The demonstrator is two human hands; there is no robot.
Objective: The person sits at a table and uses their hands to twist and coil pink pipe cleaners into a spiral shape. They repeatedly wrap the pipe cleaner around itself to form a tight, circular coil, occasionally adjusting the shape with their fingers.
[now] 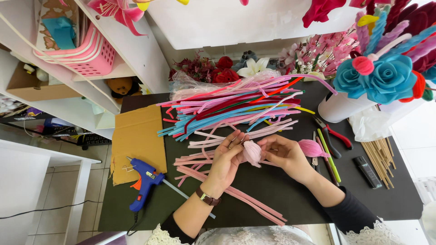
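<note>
My left hand (225, 159) and my right hand (284, 153) meet over the dark tabletop (290, 190). Between them they hold a pale pink fuzzy bud (252, 152) made of wound pipe cleaner. The fingers of both hands close on it, the left from the left side, the right from the right. A second, deeper pink bud (312, 148) lies just right of my right hand. Loose pale pink pipe cleaners (213, 174) lie under my left wrist, which wears a brown strap.
A big pile of coloured pipe cleaners (231, 106) lies behind the hands. A blue glue gun (144, 182) rests on brown cardboard (136, 136) at the left. Pliers (336, 134), scissors, a green stick, wooden skewers (381, 156) and a white pot of fabric flowers (377, 77) stand at the right.
</note>
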